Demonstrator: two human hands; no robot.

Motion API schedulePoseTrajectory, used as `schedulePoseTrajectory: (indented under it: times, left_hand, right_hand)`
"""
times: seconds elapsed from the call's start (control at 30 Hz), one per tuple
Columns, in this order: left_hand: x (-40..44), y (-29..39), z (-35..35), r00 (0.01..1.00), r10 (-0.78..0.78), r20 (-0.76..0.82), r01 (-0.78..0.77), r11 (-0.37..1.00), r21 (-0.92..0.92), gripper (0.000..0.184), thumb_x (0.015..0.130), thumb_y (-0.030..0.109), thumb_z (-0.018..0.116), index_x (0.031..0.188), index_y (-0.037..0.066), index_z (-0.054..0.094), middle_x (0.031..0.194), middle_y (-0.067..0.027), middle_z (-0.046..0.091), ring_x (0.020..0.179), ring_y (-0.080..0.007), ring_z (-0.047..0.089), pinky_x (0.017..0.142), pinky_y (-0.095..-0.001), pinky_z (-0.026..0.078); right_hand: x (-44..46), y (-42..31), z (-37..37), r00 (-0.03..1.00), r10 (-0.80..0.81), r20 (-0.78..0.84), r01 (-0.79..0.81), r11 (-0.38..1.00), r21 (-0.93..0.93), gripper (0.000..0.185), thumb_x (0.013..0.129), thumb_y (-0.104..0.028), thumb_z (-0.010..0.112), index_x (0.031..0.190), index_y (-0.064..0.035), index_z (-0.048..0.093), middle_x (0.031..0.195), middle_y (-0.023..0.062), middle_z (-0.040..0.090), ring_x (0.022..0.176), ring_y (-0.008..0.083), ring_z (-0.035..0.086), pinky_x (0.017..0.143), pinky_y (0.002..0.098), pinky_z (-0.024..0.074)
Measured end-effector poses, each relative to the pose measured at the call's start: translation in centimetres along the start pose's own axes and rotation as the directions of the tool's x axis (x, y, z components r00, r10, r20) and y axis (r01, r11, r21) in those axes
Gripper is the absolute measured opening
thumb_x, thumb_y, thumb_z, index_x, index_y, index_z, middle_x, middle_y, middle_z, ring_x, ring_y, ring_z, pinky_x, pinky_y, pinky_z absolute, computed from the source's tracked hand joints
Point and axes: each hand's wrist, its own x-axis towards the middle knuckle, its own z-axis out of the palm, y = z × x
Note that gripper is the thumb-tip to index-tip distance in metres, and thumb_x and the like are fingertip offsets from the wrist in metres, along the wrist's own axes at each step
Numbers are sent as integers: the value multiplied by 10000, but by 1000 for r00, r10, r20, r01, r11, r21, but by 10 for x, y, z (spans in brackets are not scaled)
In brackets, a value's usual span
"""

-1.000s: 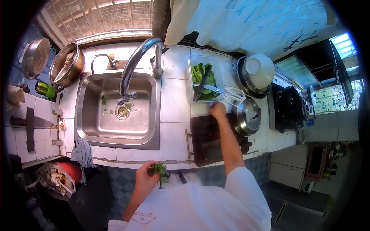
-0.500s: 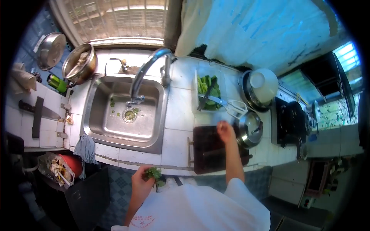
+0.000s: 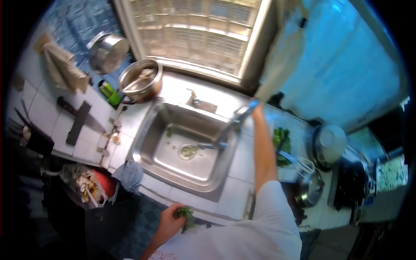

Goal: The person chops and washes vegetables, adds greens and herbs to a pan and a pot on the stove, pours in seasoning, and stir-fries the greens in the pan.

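Note:
My left hand (image 3: 170,220) is closed around a small bunch of leafy green herbs (image 3: 186,216), low in front of the counter's edge. My right hand (image 3: 257,106) reaches far out to the top of the chrome faucet (image 3: 236,122), at the sink's back right corner. Its fingers are blurred, so their grip on the faucet is unclear. Below lies the steel sink (image 3: 171,151), with green leaf scraps around its drain (image 3: 187,151). No water can be made out at the spout.
Right of my arm stand a clear tub with green vegetables (image 3: 282,138), tongs (image 3: 305,166), a lidded pot (image 3: 311,190) and a white bowl (image 3: 330,141). A metal pot (image 3: 141,82) sits back left; a knife (image 3: 95,123) hangs at the left wall.
My right hand has moved from above the dark cutting board to the faucet. The view has turned, shifting the sink rightward. My left hand still holds the herbs.

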Motion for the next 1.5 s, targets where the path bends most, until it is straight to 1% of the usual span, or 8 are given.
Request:
schedulePoseTrajectory:
  times: [0.27,0.4,0.53,0.63,1.1,1.23,1.43,1.5]
  left_hand:
    - [28,-2,-86,994,34,-106,-36,999,-17,242,733,-50,611,969,-19,567,825,-92,619,735,-124,605,634,-239,496]
    - [39,-2,-107,994,78,-80,-82,996,-41,244,740,-50,606,977,-9,571,809,-88,616,712,-116,604,609,-234,499]
    - [43,5,-123,999,29,-31,-33,993,-112,243,743,-44,608,981,-15,568,792,-86,617,690,-108,605,579,-229,498]
    - [41,1,-133,999,31,-36,-36,986,-163,244,746,-44,606,985,-19,564,788,-83,617,688,-108,607,573,-228,499]
    - [41,-1,-161,997,74,25,-69,985,-158,223,765,-46,603,981,-11,562,805,-77,607,707,-116,607,589,-224,505]
    - [41,-1,-164,994,105,31,-98,979,-179,200,759,-67,569,952,-24,537,834,-53,583,727,-100,585,596,-216,497]
    - [47,-20,-160,996,88,-23,-91,987,-136,220,738,-67,595,946,-24,539,837,-56,580,739,-107,579,615,-228,491]
    - [45,-16,-154,998,17,-54,-26,985,-168,230,699,-80,601,918,-19,566,823,-71,608,767,-120,587,705,-248,484]
  right_hand:
    - [-116,26,-5,915,96,-392,15,962,272,161,826,-273,487,805,-116,512,654,38,478,504,167,436,423,295,375]
    - [-236,107,20,909,416,-15,-336,754,564,164,834,-283,476,782,-129,497,669,43,493,492,171,427,412,288,373]
    - [-292,98,108,580,723,375,-761,315,568,260,843,-247,473,609,-135,456,572,29,433,452,149,362,380,268,262]
    - [-280,86,129,594,787,169,-655,350,670,300,842,-316,504,600,-163,411,546,6,365,436,135,292,379,257,247]
    - [-280,74,113,887,414,206,-455,859,233,231,891,-327,516,835,-103,507,541,-51,330,404,58,286,344,212,217]
    - [-231,108,53,877,-372,303,477,742,-471,204,873,-181,439,858,-45,590,661,72,549,557,202,527,560,336,443]
    - [-110,24,-6,833,-351,-428,-133,624,-770,249,837,-301,486,914,-97,606,859,140,637,790,309,601,704,404,450]
    - [-82,-4,-24,845,-471,-254,135,647,-750,250,833,-303,496,920,-94,603,849,139,636,751,317,601,677,406,455]
